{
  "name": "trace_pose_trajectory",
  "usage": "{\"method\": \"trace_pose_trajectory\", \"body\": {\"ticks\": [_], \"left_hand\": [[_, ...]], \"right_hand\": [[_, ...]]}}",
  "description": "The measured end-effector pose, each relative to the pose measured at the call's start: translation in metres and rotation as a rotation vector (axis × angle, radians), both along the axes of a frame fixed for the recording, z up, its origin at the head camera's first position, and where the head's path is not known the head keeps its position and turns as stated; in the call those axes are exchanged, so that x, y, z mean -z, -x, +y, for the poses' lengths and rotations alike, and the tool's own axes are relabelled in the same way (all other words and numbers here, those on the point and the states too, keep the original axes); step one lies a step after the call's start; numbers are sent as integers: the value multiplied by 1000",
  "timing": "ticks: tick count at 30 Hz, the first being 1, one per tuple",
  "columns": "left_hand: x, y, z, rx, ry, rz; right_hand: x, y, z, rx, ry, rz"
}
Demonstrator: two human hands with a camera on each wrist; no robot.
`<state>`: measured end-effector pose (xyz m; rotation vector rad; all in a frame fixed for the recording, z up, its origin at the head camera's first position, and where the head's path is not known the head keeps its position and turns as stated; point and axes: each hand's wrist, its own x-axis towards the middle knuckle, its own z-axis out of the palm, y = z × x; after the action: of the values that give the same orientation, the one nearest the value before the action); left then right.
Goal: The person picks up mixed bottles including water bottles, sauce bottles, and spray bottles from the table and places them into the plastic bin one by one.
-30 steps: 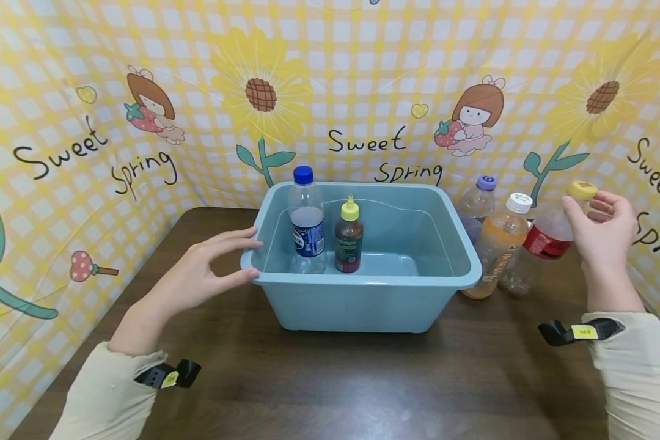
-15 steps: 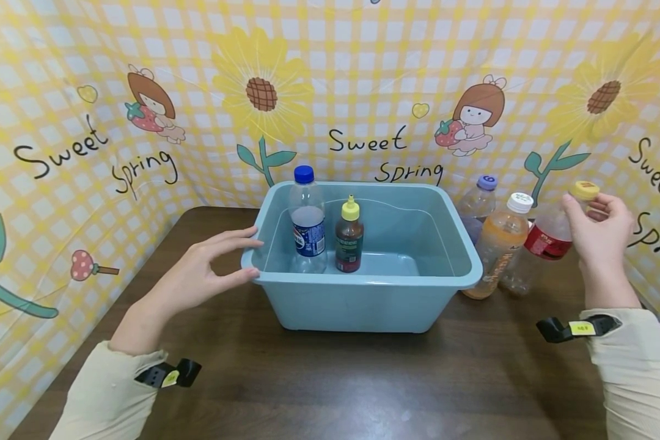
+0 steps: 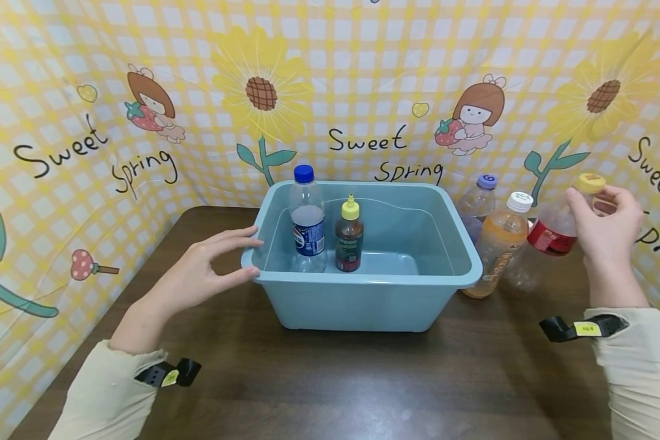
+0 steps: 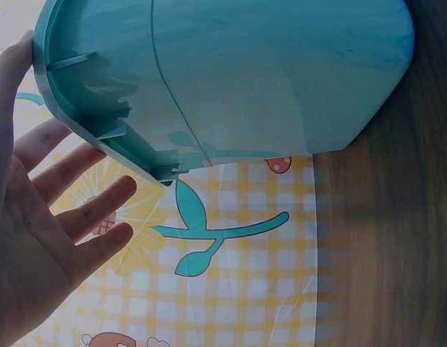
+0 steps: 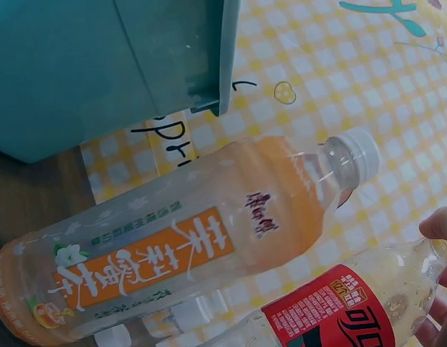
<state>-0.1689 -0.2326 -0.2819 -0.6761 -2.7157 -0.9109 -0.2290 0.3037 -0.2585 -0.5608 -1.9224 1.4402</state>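
Carefully, by the head view: with right hand [image 3: 610, 226] pinching the red-label bottle [image 3: 552, 238] high up, right of the blue tub [image 3: 357, 305], hold firmly and lift smoothly. By the left wrist view: with left hand [image 4: 24, 253] spread loosely, touching the tub, steady without dragging. By the right wrist view: avoid knocking the orange-label bottle [image 5: 180, 238], just beside.

gingham cloth [image 3: 363, 73] screens this table [image 3: 330, 385] like a booth.

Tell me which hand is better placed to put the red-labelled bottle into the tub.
Right hand, I'd judge: it grips the red-labelled bottle near its top; the left hand is across the tub, at its rim.
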Motion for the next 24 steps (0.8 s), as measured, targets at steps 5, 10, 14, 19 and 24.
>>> {"method": "trace_pose_trajectory", "body": {"ticks": [5,10,14,19,24], "left_hand": [[0,0,-1,-5,2,-3],[0,0,0,-3,-1,0],[0,0,0,7,-4,9],[1,0,0,7,-4,13],[2,1,0,-5,-4,7]], "right_hand": [[-5,-3,-5,17,-28,10],[-8,-5,-7,17,-39,37],[-10,-6,-7,14,-43,62],[-13,-9,-7,-6,-73,69],[-17,-12,-9,-15,-117,85]]}}
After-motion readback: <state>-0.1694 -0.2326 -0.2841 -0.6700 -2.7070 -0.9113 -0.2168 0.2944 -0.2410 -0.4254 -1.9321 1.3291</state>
